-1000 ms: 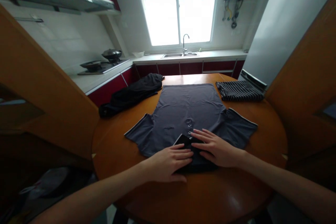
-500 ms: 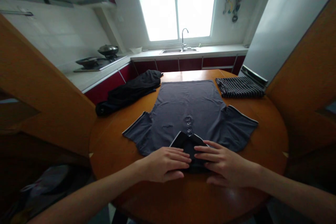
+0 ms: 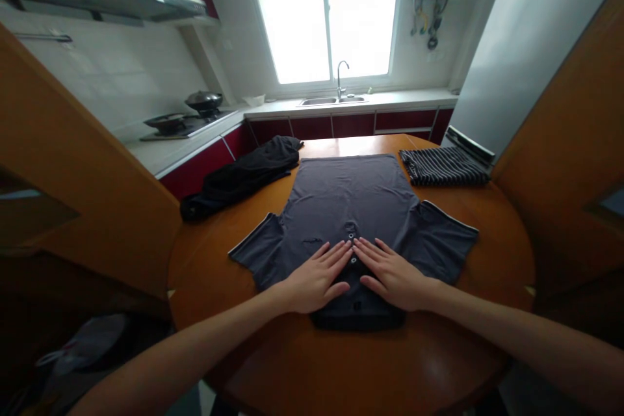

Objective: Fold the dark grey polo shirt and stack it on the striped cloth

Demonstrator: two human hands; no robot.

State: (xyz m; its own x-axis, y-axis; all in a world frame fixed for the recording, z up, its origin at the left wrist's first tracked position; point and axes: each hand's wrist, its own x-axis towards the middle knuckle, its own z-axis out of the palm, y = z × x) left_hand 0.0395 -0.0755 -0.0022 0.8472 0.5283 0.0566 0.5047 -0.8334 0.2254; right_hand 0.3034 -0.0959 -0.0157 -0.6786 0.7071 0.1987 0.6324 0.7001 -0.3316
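A dark grey short-sleeved shirt [image 3: 351,198] with buttons lies spread flat on the round wooden table [image 3: 439,351], its collar end nearest me. My left hand [image 3: 314,276] rests flat and open on the shirt just left of the button placket. My right hand [image 3: 392,273] lies flat and open just right of it, fingertips of both almost meeting over the buttons. The dark collar [image 3: 358,317] shows between my wrists at the table's near side.
A crumpled black garment [image 3: 244,172] lies at the table's far left. A folded striped cloth [image 3: 443,167] sits at the far right. Wooden chair backs [image 3: 73,175] stand on both sides. A kitchen counter with sink [image 3: 331,101] and stove [image 3: 188,120] lies beyond.
Both hands slid forward from the collar onto the shirt's chest and flattened out. The collar flaps that stood open are now pressed flat.
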